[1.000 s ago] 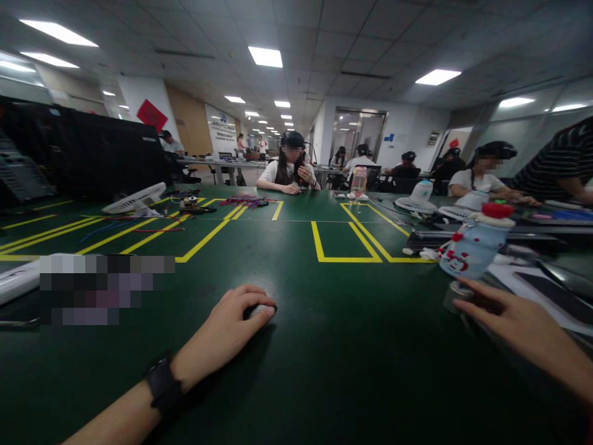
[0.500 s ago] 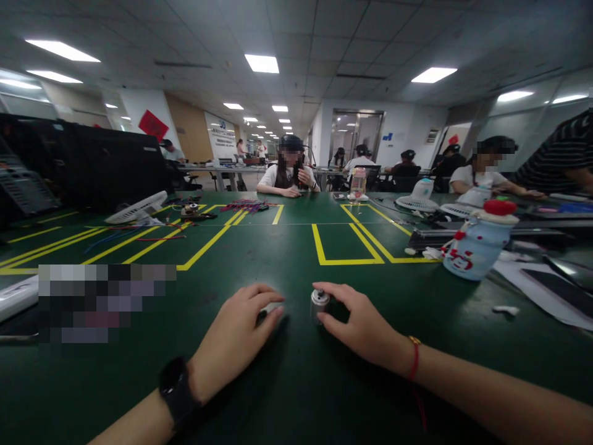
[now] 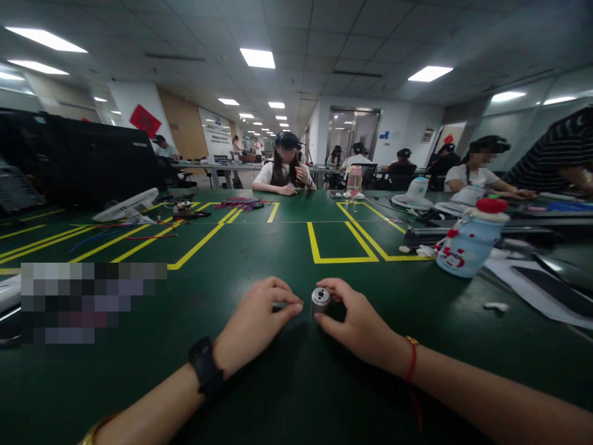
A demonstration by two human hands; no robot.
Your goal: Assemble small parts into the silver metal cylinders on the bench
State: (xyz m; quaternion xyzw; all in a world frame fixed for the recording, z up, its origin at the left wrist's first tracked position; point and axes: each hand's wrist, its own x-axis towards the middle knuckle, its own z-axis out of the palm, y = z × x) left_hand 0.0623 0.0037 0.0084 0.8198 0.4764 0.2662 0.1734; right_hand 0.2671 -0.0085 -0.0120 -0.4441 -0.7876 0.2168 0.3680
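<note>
A small silver metal cylinder, which looks like a small motor [image 3: 320, 300], stands upright on the green table in front of me. Its round top shows a dark centre and small dark holes. My right hand [image 3: 347, 309] grips it from the right, thumb at the near side and index finger at the far side. Close by on the left is my left hand [image 3: 266, 309], thumb and index fingertips pinched together just short of the cylinder. Whatever may be between those fingertips is too small to make out.
A light blue bottle [image 3: 472, 244] with a red top stands at the right, near a dark phone [image 3: 551, 284] on white paper. Wires [image 3: 245, 204] and a white fan [image 3: 127, 205] lie farther left. Yellow tape [image 3: 345, 261] marks the table. A person [image 3: 285, 170] sits opposite.
My left hand has moved right toward the cylinder, and its thumb and index fingertips have come together. My right index finger has shifted off the cylinder's top to its far side.
</note>
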